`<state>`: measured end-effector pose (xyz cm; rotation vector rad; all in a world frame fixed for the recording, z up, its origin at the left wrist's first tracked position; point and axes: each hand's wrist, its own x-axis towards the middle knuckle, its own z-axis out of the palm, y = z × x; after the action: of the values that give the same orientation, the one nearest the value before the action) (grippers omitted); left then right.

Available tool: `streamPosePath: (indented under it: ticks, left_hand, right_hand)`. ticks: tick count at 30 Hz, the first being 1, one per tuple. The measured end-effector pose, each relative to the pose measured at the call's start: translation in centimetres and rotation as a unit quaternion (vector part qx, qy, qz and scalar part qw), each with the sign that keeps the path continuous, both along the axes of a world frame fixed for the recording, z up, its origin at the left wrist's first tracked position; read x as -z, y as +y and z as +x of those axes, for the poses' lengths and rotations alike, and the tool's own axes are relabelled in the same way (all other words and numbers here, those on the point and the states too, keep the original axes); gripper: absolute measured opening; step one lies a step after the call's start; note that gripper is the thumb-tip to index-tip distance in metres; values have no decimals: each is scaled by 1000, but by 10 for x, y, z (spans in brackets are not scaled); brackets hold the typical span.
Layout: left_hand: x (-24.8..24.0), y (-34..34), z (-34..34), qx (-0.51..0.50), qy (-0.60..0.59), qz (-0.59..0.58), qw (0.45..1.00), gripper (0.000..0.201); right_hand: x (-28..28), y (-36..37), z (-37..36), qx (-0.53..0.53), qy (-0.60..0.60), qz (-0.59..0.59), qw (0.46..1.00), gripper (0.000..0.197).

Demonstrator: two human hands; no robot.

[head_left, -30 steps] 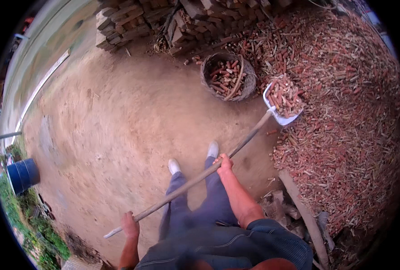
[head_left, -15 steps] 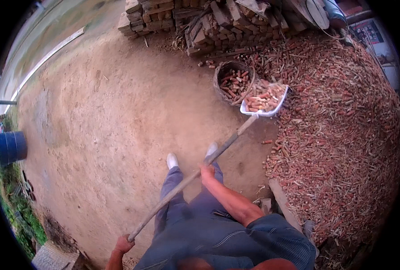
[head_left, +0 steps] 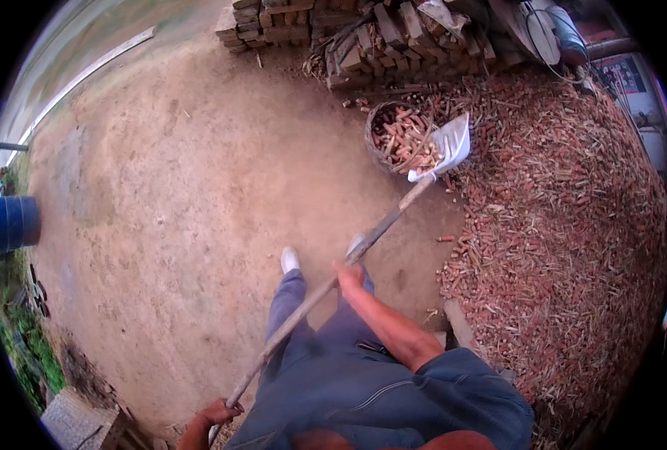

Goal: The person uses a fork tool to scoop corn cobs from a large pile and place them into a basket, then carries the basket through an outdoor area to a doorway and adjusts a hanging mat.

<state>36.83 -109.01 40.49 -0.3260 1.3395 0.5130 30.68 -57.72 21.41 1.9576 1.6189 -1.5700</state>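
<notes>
Bare earth ground (head_left: pixel 161 225) fills the centre and left of the frame. Wicker basket (head_left: pixel 373 150), upper centre-right, contains corncobs (head_left: pixel 402 135). White-bladed shovel (head_left: pixel 455 142) is tilted at its right rim; blade nearly bare, load apparently discharged. Corncob heap (head_left: pixel 566 210), right, is uncollected. Fingers of the right hand (head_left: pixel 350 276) clamp the mid-shaft; those of the left hand (head_left: pixel 221 411), lower left, clamp near its end. Markings on the dark panel (head_left: pixel 622 77), upper right, are illegible.

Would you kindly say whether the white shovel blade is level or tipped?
Tipped: the white shovel blade slants toward the basket, mostly bare, with cobs at its basket-side edge.
</notes>
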Motion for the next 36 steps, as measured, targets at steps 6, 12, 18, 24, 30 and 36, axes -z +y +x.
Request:
streamPosePath:
  ticks: [6,12,18,24,30,36]
  left_hand:
    - [-19,14,-34,45,-14,29,998,23]
    - [7,-16,-94,160,36,-1,986,24]
    - [-4,29,-193,281,151,18,948,33]
    - [-64,93,-261,486,422,-5,765,23]
    - [-100,136,-314,551,531,31,643,25]
    - [-123,233,-317,599,540,24,590,24]
  right_hand:
    - [2,1,16,-38,-70,31,996,49]
    - [-7,-6,34,251,48,-99,962,32]
    - [37,-1,46,430,102,-137,886,31]
    - [66,-21,28,534,169,-292,775,33]
    - [79,-32,16,567,263,-359,693,37]
    - [89,3,32,607,317,-412,602,21]
